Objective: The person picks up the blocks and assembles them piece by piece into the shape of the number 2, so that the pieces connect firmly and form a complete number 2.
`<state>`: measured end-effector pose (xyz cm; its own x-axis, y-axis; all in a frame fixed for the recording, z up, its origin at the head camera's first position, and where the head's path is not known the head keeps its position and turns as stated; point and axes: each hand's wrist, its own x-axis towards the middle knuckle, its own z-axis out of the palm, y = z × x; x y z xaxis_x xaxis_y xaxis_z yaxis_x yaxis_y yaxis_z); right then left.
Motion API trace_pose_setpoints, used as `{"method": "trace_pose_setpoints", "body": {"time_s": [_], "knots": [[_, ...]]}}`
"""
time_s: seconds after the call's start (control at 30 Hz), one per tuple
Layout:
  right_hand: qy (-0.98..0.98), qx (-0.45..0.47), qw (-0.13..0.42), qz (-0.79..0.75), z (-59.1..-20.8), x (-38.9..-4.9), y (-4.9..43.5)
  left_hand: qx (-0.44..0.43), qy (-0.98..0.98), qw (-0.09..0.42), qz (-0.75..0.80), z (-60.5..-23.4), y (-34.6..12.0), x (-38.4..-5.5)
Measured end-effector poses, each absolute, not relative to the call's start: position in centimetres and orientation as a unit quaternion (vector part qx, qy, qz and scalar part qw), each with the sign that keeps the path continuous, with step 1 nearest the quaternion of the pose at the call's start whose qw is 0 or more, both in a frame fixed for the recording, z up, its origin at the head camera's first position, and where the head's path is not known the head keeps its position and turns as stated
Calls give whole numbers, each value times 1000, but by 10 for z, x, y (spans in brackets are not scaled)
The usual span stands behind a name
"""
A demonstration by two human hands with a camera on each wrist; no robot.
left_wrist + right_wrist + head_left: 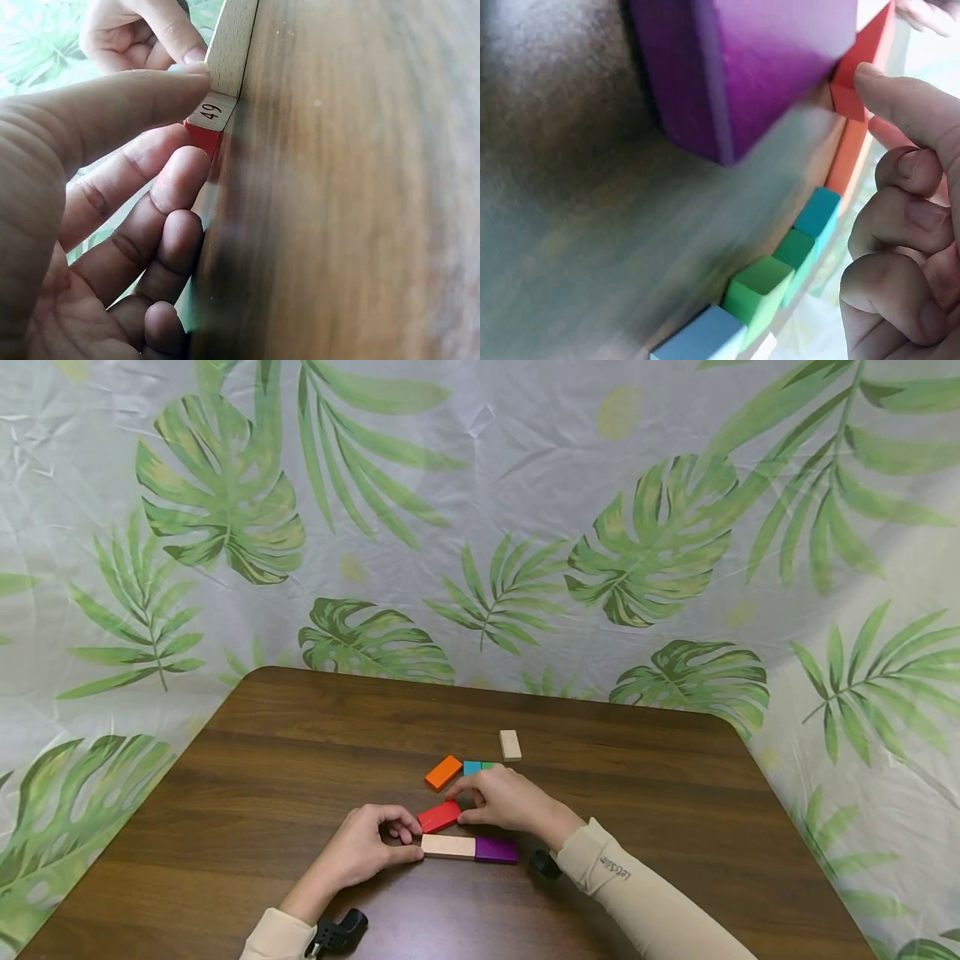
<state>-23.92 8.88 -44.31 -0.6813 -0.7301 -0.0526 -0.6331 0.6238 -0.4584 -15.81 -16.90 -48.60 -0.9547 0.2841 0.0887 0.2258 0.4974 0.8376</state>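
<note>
My right hand point(506, 797) pinches a red wooden block point(438, 817) near its right end, thumb on the near side and index finger beyond. The thumb of my left hand point(367, 843) touches the left end of a plain wooden block point(448, 847), whose end face is marked 49 in the left wrist view. My other left fingers are loosely bent beside the red block's left end. A purple block point(496, 850) lies end to end with the plain one. The red block sits just behind this row, slightly angled. In the right wrist view, the purple block point(757, 67) looms close.
Behind the red block lie an orange block point(443, 773) and a teal block point(471, 768). Green blocks point(759, 289) and a blue block point(705, 337) show in the right wrist view. Another plain block point(510, 745) lies farther back on the brown table point(637, 777). A leaf-patterned cloth point(480, 527) hangs behind.
</note>
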Motion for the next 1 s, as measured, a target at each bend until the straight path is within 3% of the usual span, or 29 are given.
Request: {"method": "trace_pose_setpoints", "body": {"time_s": [0.53,1.0], "knots": [[910,-335,108,-221,-434,-263,92,182,867,20,463,-489,-171,-159],[913,-350,98,-187,-441,-277,72,181,878,16,443,-490,-170,-160]]}}
